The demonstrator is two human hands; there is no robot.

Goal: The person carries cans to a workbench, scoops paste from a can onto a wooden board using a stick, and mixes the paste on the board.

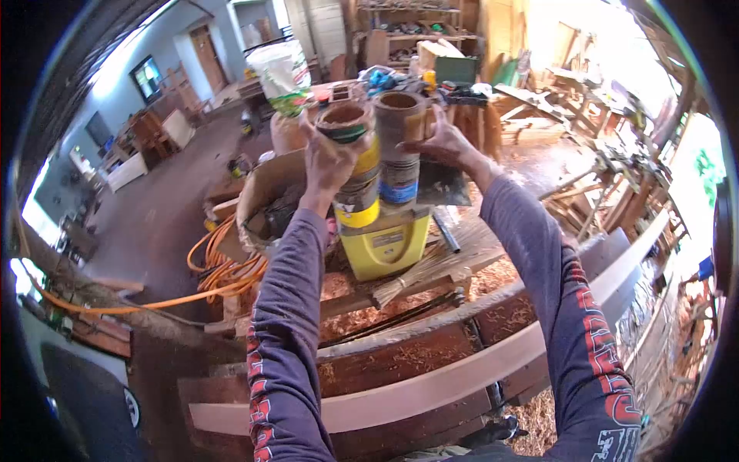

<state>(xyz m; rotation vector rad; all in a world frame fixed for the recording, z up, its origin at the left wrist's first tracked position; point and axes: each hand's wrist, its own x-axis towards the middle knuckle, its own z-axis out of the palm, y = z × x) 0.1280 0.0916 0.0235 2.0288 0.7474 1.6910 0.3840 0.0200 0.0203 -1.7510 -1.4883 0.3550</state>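
Two tall cylinders stand side by side on top of a yellow case. My left hand (331,162) is wrapped round the left cylinder (358,181), which has yellow bands and a dark green ring near its open top. The right cylinder (400,146) is grey-brown with a blue band low down, and its top is open too. My right hand (450,144) is at its right side, thumb and fingers spread apart, with the fingertips at or close to its wall. Below them, the yellow case (386,248) rests on the bench.
An orange hose (223,266) lies coiled left of the case, near a large round container (258,196) of dark items. A long pale board (431,385) crosses the bench in front of me. Wood scraps (593,200) are piled at right.
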